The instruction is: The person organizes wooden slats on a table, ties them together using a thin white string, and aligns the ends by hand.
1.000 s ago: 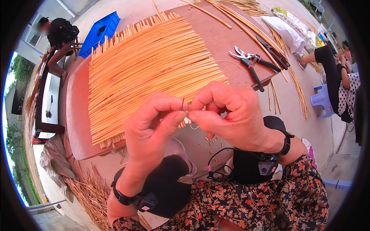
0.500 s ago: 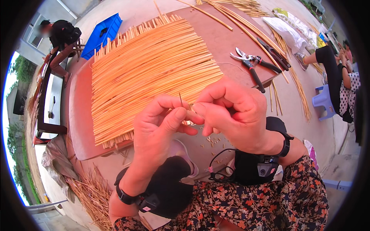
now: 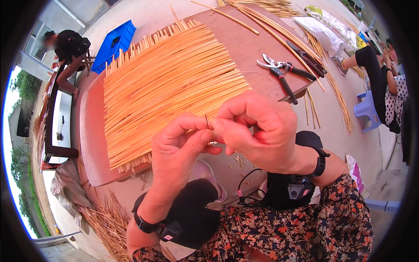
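Observation:
My left hand (image 3: 174,150) pinches a thin dark needle (image 3: 206,121) between thumb and forefinger, with its tip pointing up. My right hand (image 3: 257,131) meets it with thumb and forefinger pinched beside the needle; what these fingertips hold is too small to make out. Both hands are just above the near edge of a mat of many pale reed sticks (image 3: 170,78), which lies on a reddish-brown table (image 3: 94,144). Pruning shears (image 3: 281,72) with dark handles lie to the mat's right, near a pale loose thread.
A blue crate (image 3: 111,50) stands beyond the table's left corner, near a bent-over person (image 3: 67,48). Another person (image 3: 393,87) sits at the right by a lilac stool (image 3: 366,107). Loose sticks (image 3: 331,100), white sacks (image 3: 325,35) and dry straw (image 3: 109,222) lie around the table.
My fingers have shifted slightly around the needle, staying close together. My right hand moved right, then slightly back left. The whole view has shifted a little.

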Available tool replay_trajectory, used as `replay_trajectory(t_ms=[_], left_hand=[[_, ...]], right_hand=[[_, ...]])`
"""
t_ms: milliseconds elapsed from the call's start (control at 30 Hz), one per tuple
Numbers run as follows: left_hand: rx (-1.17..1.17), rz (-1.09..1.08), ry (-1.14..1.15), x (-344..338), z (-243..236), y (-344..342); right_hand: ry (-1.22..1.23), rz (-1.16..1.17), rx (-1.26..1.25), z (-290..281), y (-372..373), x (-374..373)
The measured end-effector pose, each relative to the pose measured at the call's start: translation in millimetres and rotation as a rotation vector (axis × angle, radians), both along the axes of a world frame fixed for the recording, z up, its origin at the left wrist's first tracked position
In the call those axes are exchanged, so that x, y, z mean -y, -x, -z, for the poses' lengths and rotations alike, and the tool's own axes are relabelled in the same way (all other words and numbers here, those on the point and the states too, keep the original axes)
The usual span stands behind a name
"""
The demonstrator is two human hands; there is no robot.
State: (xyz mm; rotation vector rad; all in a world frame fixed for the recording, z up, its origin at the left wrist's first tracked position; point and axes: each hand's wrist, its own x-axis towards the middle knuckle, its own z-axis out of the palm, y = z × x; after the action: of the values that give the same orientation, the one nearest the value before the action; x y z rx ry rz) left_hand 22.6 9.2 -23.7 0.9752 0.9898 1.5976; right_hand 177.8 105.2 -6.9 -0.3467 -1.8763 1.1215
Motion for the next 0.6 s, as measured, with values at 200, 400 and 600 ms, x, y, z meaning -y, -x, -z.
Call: replay_trajectory(t_ms=[200,400,600], left_hand=[[-0.011,-0.001,-0.014,-1.2,-0.8,-1.4],[-0.049,-0.001,-0.024,-0.8,-1.8,0.2],[-0.063,0.001,-0.039,-0.1,-2.2,1.1]], right_hand=[[-0.02,-0.003,-0.018,-0.8,-1.1,-1.1],[-0.042,-0.001,-0.028,-1.2,0.3,-1.0],[-0.047,-0.001,-0.019,-1.6,0.5,-1.0]])
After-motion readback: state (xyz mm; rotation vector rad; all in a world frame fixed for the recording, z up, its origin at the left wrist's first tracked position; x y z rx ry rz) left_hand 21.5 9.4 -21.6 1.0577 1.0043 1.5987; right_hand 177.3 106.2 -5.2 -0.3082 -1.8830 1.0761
